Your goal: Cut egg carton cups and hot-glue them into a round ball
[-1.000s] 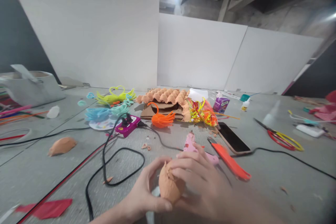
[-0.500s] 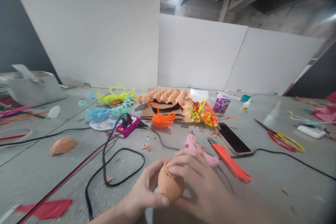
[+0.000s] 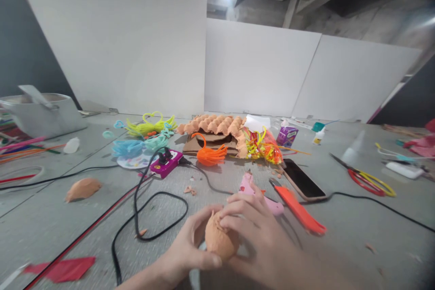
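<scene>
A rounded orange-tan shape [image 3: 221, 237] with a rough, ragged top is held between both hands near the bottom centre. My left hand [image 3: 192, 242] wraps its left side, thumb along the lower front. From the right, my right hand [image 3: 253, 231] closes over it, fingertips at its upper edge. Just beyond my right hand lies a pink glue gun [image 3: 273, 206], partly hidden by the fingers. An orange-handled cutter [image 3: 301, 210] rests right of it.
Black cables loop left of my hands to a purple power strip [image 3: 166, 164]. Behind are an orange pipe-cleaner bundle [image 3: 211, 156] and egg-tray pieces [image 3: 217, 124]. A phone [image 3: 302, 179] and scissors [image 3: 367, 181] lie right; a curved tan piece [image 3: 83, 189] lies left.
The fingers of my right hand have shifted very slightly on the rounded shape. The view has moved a little, and both hands still hold the shape.
</scene>
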Demonstrator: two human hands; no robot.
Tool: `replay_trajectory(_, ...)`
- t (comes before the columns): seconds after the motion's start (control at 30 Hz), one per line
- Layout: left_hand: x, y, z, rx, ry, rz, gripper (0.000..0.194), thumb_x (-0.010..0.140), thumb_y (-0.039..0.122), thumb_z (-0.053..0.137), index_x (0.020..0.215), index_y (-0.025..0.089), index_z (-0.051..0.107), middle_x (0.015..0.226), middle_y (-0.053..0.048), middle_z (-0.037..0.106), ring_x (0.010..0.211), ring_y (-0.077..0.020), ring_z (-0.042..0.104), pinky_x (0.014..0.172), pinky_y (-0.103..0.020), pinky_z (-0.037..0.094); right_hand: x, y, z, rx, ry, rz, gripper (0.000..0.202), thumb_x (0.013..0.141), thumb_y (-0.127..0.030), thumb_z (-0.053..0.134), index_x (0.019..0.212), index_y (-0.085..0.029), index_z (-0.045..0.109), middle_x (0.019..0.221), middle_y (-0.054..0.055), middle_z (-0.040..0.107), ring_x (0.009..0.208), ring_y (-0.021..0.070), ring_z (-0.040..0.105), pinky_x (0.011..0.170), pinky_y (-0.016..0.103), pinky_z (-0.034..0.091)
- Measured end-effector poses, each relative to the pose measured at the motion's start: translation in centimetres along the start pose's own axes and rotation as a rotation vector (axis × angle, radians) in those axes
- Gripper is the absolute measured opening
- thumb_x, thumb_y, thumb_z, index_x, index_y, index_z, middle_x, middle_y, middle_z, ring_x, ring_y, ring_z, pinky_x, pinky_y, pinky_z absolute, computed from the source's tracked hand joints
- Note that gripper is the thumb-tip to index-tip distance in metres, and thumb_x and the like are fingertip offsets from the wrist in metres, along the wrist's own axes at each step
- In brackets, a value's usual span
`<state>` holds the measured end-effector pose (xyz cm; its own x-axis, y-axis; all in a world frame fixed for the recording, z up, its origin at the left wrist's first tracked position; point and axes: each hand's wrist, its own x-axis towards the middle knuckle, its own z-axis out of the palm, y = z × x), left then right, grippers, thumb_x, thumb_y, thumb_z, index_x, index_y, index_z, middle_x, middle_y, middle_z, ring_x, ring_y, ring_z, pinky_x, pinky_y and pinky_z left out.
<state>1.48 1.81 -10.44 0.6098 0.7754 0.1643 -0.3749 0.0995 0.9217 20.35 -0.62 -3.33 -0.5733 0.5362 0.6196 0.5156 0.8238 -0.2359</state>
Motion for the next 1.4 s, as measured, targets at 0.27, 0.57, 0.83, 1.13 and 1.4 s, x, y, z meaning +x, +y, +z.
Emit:
replay_trajectory(0.27,0.3,0.5,0.2,0.126,0.086,0.085,0.069,0.053,0.036,0.085,0.114,0.024,0.056,0.112,-0.005,0.059,0.109,-0.0305,0.051,0.094,-0.039,0.036,-0.1,0.1,-0.1,0.011,-0.058,0.068,0.035,0.079,-0.025,0.067,0.11,-0.023,0.052,0.112,0.002,0.063,0.112,0.0193,0.052,0.108,0.044,0.027)
replay_trajectory(0.57,0.0,0.3,0.0,0.247,0.173,0.067,0.074,0.055,0.029,0.085,0.119,0.029,0.048,0.112,-0.004,0.06,0.111,-0.0302,0.05,0.096,-0.042,0.034,-0.2,2.2,-1.6,0.107,-0.035,0.036,0.038,0.083,-0.039,0.062,0.115,-0.025,0.047,0.12,0.008,0.055,0.12,0.0241,0.046,0.111,0.054,0.013)
replay_trajectory(0.83,0.0,1.1,1.2,0.176,0.059,-0.042,0.066,0.054,0.032,0.085,0.11,0.024,0.052,0.108,-0.005,0.057,0.108,-0.0293,0.049,0.092,-0.041,0.036,0.9,0.7,-1.9,0.165,-0.089,0.098,0.011,0.09,-0.018,0.053,0.092,-0.022,0.063,0.09,0.0,0.069,0.1,0.019,0.057,0.105,0.047,0.031)
replay_trajectory(1.13,0.2,0.2,0.9,0.041,-0.074,-0.09,0.064,0.055,0.042,0.084,0.109,0.02,0.058,0.105,-0.005,0.058,0.102,-0.0284,0.052,0.088,-0.04,0.037,1.0,0.2,-1.5,0.308,-0.005,0.401,0.012,0.081,-0.014,0.064,0.073,-0.023,0.067,0.078,-0.003,0.068,0.083,0.0164,0.061,0.083,0.034,0.045)
replay_trajectory(1.4,-0.3,0.9,1.3,-0.014,-0.045,-0.181,0.062,0.056,0.05,0.081,0.107,0.021,0.062,0.104,-0.005,0.063,0.102,-0.0293,0.054,0.087,-0.043,0.039,0.9,0.2,-1.5,0.394,-0.043,0.571,0.011,0.079,-0.014,0.062,0.074,-0.022,0.066,0.08,-0.003,0.068,0.077,0.0137,0.063,0.073,0.026,0.05)
